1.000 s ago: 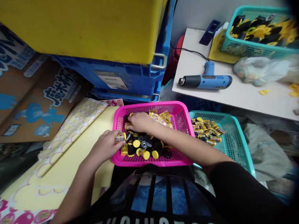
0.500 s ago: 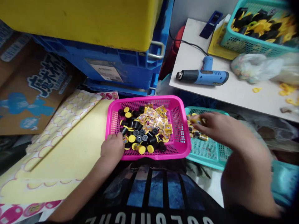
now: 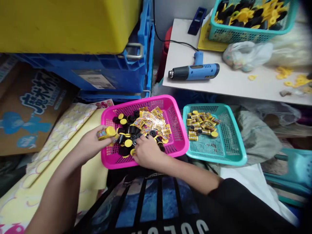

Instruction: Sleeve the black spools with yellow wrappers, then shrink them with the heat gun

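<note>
The left hand [image 3: 91,143] grips a small yellow-capped cylinder [image 3: 104,132] over the left edge of a pink basket [image 3: 131,105]. The right hand [image 3: 146,151] curls on black and yellow caps [image 3: 128,130] near the front edge, its grip hidden.

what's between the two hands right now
In the head view, black cylinders with yellow caps, heaped in the pink plastic basket, lie between the left hand, which holds a yellow-capped piece, and the right hand.
</note>
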Motion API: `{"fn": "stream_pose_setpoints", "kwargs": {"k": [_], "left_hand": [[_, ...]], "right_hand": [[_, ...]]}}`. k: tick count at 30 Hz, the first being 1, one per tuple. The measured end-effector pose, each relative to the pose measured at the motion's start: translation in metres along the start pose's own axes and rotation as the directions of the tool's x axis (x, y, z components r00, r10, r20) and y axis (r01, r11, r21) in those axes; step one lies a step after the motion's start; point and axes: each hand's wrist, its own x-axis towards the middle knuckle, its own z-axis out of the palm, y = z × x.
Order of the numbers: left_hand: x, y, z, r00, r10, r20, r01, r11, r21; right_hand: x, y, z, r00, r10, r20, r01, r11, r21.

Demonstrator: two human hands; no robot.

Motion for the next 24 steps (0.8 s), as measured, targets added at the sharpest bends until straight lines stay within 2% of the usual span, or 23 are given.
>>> {"fn": "stream_pose_setpoints", "kwargs": {"k": [2,4,6,9,11,12,13,14,15,17,18,19,20,21,24], "left_hand": [[0.016,0.035,0.012,0.994,0.081,0.072,-0.071,0.989,-0.126],[0.033,0.080,0.038,0.969,0.207,0.132,-0.182,0.967,-0.176],[0.047,0.128,0.072,0.905,0.360,0.226,-0.315,0.925,-0.213],[0.057,0.186,0.117,0.770,0.493,0.406,-0.459,0.869,-0.184],[0.060,0.202,0.129,0.715,0.505,0.485,-0.561,0.827,-0.034],[0.062,0.201,0.126,0.708,0.508,0.491,-0.600,0.799,0.037],[0.064,0.194,0.119,0.715,0.514,0.475,-0.623,0.776,0.098],[0.066,0.182,0.108,0.732,0.517,0.443,-0.627,0.766,0.141],[0.069,0.165,0.095,0.771,0.513,0.377,-0.602,0.781,0.169],[0.074,0.122,0.066,0.868,0.450,0.211,-0.494,0.826,0.271],[0.075,0.097,0.054,0.912,0.399,0.094,-0.405,0.842,0.355],[0.076,0.073,0.046,0.937,0.349,0.010,-0.319,0.845,0.430],[0.076,0.049,0.043,0.952,0.307,-0.014,-0.262,0.835,0.484],[0.075,0.027,0.043,0.956,0.291,0.016,-0.259,0.821,0.509],[0.072,-0.023,0.063,0.943,0.333,-0.016,-0.272,0.797,0.539]], "right_hand": [[-0.030,0.015,-0.019,0.991,0.083,-0.103,-0.069,0.989,0.133],[-0.071,0.038,-0.041,0.948,0.231,-0.219,-0.160,0.941,0.297],[-0.118,0.066,-0.058,0.807,0.468,-0.361,-0.347,0.870,0.351],[-0.176,0.104,-0.065,0.579,0.660,-0.479,-0.640,0.732,0.235],[-0.192,0.118,-0.062,0.478,0.694,-0.539,-0.722,0.660,0.210],[-0.191,0.121,-0.060,0.457,0.693,-0.559,-0.714,0.660,0.235],[-0.185,0.121,-0.059,0.465,0.682,-0.565,-0.677,0.685,0.269],[-0.174,0.119,-0.059,0.509,0.658,-0.556,-0.619,0.728,0.295],[-0.160,0.116,-0.061,0.582,0.619,-0.527,-0.552,0.777,0.303],[-0.122,0.108,-0.067,0.762,0.496,-0.416,-0.418,0.868,0.268],[-0.100,0.104,-0.070,0.837,0.427,-0.342,-0.363,0.902,0.235],[-0.078,0.099,-0.072,0.892,0.362,-0.272,-0.316,0.928,0.197],[-0.054,0.095,-0.073,0.927,0.311,-0.208,-0.283,0.947,0.151],[-0.031,0.090,-0.072,0.951,0.264,-0.158,-0.252,0.963,0.096],[0.029,0.079,-0.058,0.989,0.126,-0.082,-0.129,0.991,-0.032]]}}
